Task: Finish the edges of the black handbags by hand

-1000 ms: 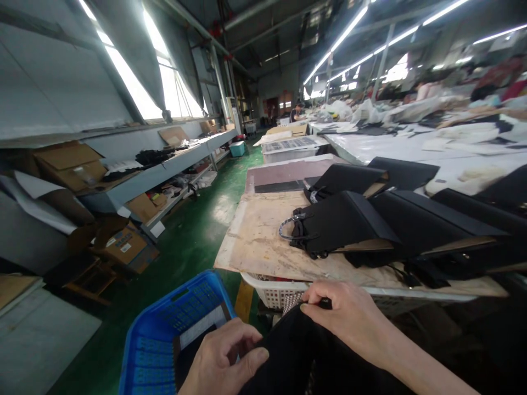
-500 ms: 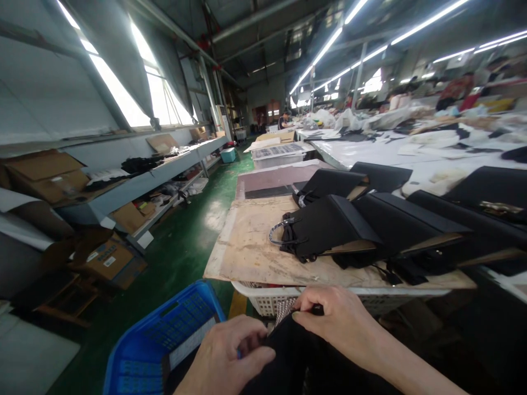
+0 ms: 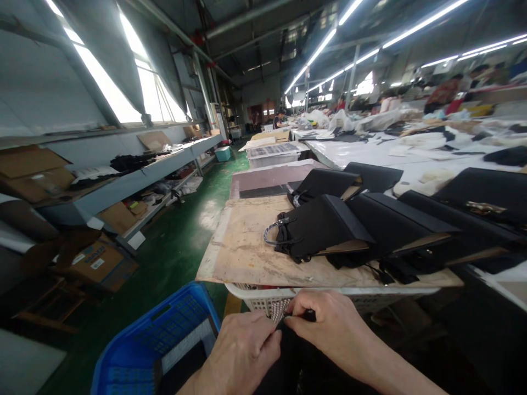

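Black fabric (image 3: pixel 288 351) with a checked lining (image 3: pixel 279 310) at its upper edge hangs between my hands, low in the head view. My right hand (image 3: pixel 325 318) pinches that edge between thumb and fingertips. Close on its left, my left hand (image 3: pixel 242 348) is closed with thumb against fingers on the same fabric. The lower part of the fabric merges into the dark area beneath my hands, so its full shape is hidden.
Several black bags (image 3: pixel 329 225) lie on a tan board (image 3: pixel 239 247) above a white plastic basket (image 3: pixel 263 300). A blue crate (image 3: pixel 123 351) stands at lower left. Cardboard boxes (image 3: pixel 96 260) and a long shelf (image 3: pixel 144 175) line the left side, beyond the green floor (image 3: pixel 193 230).
My left hand has moved in toward the fabric edge and its fingers have closed. The right hand keeps its pinch. The whole view has shifted slightly.
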The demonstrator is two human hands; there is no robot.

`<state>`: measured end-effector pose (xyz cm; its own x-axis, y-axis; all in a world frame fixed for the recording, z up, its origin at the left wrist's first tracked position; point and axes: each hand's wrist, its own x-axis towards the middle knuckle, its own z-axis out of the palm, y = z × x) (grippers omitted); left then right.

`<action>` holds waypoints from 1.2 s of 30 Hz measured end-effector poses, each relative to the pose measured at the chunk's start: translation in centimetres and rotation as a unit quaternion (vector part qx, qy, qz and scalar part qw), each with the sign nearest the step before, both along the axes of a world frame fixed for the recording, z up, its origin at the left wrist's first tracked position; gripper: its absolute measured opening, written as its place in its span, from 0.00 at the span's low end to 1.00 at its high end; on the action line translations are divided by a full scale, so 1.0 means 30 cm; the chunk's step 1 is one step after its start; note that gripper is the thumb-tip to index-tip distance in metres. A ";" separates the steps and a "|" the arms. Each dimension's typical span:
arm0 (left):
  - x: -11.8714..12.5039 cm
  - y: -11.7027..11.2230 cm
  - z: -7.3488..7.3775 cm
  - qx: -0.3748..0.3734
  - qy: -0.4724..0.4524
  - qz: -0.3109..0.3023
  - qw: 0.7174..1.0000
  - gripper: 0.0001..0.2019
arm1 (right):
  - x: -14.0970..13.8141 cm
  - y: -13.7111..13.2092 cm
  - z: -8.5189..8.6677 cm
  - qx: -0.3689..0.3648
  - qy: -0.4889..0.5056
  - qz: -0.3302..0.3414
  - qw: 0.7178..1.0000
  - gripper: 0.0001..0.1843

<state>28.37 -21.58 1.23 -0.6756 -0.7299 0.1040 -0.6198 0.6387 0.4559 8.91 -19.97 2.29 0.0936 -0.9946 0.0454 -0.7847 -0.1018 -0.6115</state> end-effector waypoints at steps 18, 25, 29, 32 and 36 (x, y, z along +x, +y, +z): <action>-0.070 -0.090 0.006 0.331 0.180 0.016 0.926 0.08 | -0.167 0.116 0.027 0.033 -0.094 0.005 0.995 0.06; -0.086 -0.092 0.016 0.345 0.175 0.001 0.922 0.07 | -0.178 0.125 0.018 0.013 -0.123 -0.025 0.992 0.11; -0.091 -0.088 0.017 0.339 0.183 -0.018 0.922 0.09 | -0.182 0.132 0.001 -0.009 -0.110 -0.043 0.993 0.10; -0.094 -0.085 0.021 0.337 0.175 -0.036 0.925 0.10 | -0.194 0.137 -0.002 -0.015 -0.098 -0.029 0.995 0.09; -0.100 -0.086 0.026 0.312 0.151 -0.034 0.937 0.09 | -0.209 0.141 0.012 -0.014 -0.067 0.008 0.998 0.08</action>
<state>25.38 -24.17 2.01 -0.7313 -0.6684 -0.1358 -0.3702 0.2219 0.9020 2.62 -15.74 2.65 0.1015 -0.9911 0.0865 -0.6935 -0.1329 -0.7081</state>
